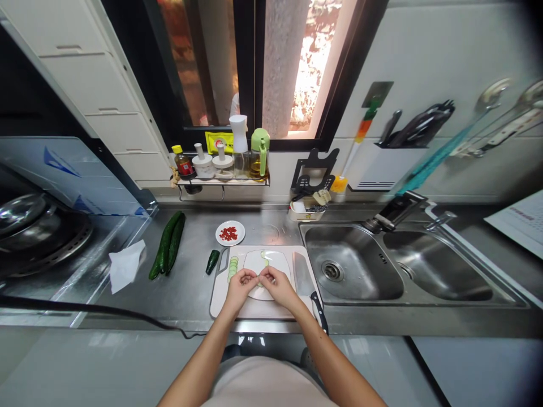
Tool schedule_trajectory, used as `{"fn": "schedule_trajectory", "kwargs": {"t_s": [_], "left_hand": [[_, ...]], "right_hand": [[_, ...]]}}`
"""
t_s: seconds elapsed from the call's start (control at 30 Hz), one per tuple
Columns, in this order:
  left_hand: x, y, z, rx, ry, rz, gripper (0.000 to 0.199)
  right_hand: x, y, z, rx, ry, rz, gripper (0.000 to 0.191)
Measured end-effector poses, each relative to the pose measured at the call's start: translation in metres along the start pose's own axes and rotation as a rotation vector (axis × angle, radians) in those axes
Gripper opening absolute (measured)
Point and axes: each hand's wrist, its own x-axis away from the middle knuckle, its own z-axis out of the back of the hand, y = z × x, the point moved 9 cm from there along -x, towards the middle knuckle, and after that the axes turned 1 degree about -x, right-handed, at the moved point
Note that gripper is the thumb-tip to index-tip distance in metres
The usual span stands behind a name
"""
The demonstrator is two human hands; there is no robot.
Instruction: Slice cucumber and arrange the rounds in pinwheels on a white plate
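Head view: steel counter (193, 254) under a window (248, 62), sink (356, 282) to the right. Cucumber slices (233, 267) thin, pale green, lined up on the white board (254, 311), left of the plate (278, 258); more on the plate. Left hand (242, 284) and right hand (275, 282) over plate, fingertips together, fingers narrow; can't tell if gripping a slice.

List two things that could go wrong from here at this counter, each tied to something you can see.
1. The knife lies along the right side of the board, its handle jutting past the edge near the right forearm; a bump might shift it.
2. The row of cucumber slices is very near the left hand; a careless move could scatter it.
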Motion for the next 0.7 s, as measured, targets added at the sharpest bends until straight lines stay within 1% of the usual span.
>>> {"fn": "schedule_trajectory", "kwargs": {"t_s": [0.1,0.17,0.23,0.33,0.4,0.47,0.53,0.7], "left_hand": [[0.002,-0.004,-0.001,0.025,-0.001,0.02,0.036],[0.004,-0.011,-0.001,0.056,0.008,0.089,0.039],[0.009,-0.024,-0.006,0.133,-0.022,0.231,0.044],[0.021,-0.042,-0.023,0.343,-0.147,0.483,0.048],[0.027,-0.046,-0.034,0.481,-0.217,0.581,0.044],[0.028,-0.046,-0.038,0.557,-0.237,0.609,0.038],[0.026,-0.046,-0.038,0.582,-0.227,0.6,0.033],[0.022,-0.042,-0.033,0.539,-0.221,0.555,0.038]], "right_hand": [[0.001,0.0,0.002,-0.03,0.007,-0.023,0.014],[0.001,-0.003,0.006,-0.045,0.039,-0.017,0.015],[0.001,-0.008,0.009,-0.056,0.059,0.002,0.016],[0.001,-0.012,0.009,-0.055,0.048,0.025,0.017],[0.002,-0.012,0.008,-0.045,0.041,0.033,0.017],[0.004,-0.011,0.007,-0.036,0.033,0.042,0.017],[0.005,-0.011,0.006,-0.03,0.022,0.053,0.017],[0.006,-0.014,0.008,-0.014,0.008,0.081,0.017]]}}
